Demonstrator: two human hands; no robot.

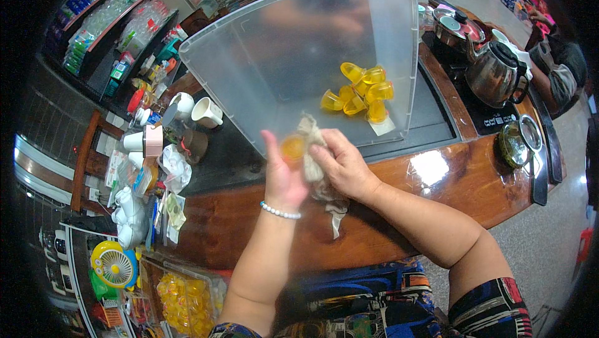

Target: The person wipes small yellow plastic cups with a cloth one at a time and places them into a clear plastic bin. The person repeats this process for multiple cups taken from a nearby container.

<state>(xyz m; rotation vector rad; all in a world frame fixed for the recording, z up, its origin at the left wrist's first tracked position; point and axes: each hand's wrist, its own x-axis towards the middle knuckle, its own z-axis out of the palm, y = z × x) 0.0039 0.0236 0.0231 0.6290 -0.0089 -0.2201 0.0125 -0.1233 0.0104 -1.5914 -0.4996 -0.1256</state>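
My left hand (pixel 286 179), with a beaded bracelet at the wrist, holds a small clear cup of yellow-orange jelly (pixel 293 147), blurred in the picture. Against the cup's right side lies a beige cloth (pixel 310 162), which my right hand (pixel 344 165) grips between thumb and fingers. Beyond both hands is a large translucent plastic bin (pixel 299 66) with its open side towards me. Several yellow jelly cups (pixel 365 90) lie in a loose pile at its right side, beside a small pale square (pixel 383 126). The cloth's lower end hangs over the wooden table.
On the right stand a steel kettle (pixel 491 73), a lidded pot (pixel 456 26) and a glass teapot (pixel 512 146). White cups (pixel 207 112), a plastic bag (pixel 175 169) and small goods crowd the left. A container of yellow jelly cups (pixel 185 300) sits lower left. A person's arm (pixel 540 78) is at far right.
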